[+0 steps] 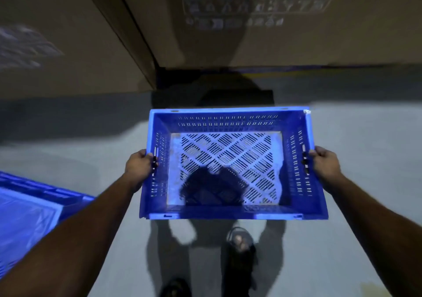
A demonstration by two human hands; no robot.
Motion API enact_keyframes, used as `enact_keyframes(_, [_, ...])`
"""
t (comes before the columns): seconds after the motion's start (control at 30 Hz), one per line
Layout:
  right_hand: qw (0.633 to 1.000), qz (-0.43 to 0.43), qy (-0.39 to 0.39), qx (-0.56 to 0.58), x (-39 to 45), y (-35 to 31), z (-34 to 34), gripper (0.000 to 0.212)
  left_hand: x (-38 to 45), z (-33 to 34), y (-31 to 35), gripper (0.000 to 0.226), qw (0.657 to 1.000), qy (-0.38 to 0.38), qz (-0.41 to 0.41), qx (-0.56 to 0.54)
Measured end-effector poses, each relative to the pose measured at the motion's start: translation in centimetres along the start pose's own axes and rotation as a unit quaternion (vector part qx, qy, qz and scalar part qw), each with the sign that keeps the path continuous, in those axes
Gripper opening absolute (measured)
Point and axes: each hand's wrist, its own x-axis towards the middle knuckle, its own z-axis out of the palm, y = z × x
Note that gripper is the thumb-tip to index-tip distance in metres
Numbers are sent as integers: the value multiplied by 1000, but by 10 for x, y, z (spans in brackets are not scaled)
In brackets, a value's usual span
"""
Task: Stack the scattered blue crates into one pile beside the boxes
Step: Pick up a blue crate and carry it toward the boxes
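Note:
I carry an empty blue slotted crate (230,212) above the floor, level, in the middle of the view. My left hand (139,169) grips its left handle slot and my right hand (324,165) grips its right handle slot. A second blue crate (29,214) stands on the floor at the lower left, partly cut off by the frame edge and by my left forearm. Large brown cardboard boxes (285,34) rise straight ahead, just beyond the held crate.
Another big cardboard box (64,45) stands at the left, with a dark gap between it and the front boxes. Grey concrete floor (365,137) spreads to the right. My foot in a dark sandal (239,248) is below the crate.

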Motion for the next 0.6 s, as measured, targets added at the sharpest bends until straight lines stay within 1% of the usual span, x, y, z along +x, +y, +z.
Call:
enact_keyframes(0.07, [1000,-5,4,-5,20,14,12,23,21,13,-10,24,1000,6,-5,7])
enact_keyframes(0.13, [1000,-7,5,-15,32,24,20,22,37,21,-24,22,999,32,-14,15])
enact_keyframes(0.23, [1000,0,-12,6,30,29,24,17,39,19,-35,20,998,49,-40,22])
enact_keyframes(0.27, [1000,3,-15,9,26,27,22,21,33,17,-32,19,998,42,-51,13])
enact_keyframes(0.3, [1000,7,-12,11,20,21,18,31,25,14,-26,19,998,35,-60,-2])
enact_keyframes(0.33, [1000,9,-7,5,11,12,14,40,13,9,-17,19,997,33,-64,-9])
enact_keyframes(0.4, [1000,5,-12,-21,-15,-14,4,46,-22,-2,5,27,998,41,-46,-1])
enact_keyframes(0.47, [997,-4,-39,-62,-53,-45,-5,46,-75,-16,28,34,996,47,-9,71])
enact_keyframes(0.5, [994,-12,-58,-90,-79,-64,-8,44,-107,-22,41,36,992,38,10,118])
enact_keyframes(0.57, [983,-29,-94,-157,-137,-98,-13,39,-173,-37,58,40,978,1,64,196])
enact_keyframes(0.6, [973,-49,-110,-197,-170,-114,-15,39,-207,-46,66,41,972,-15,96,214])
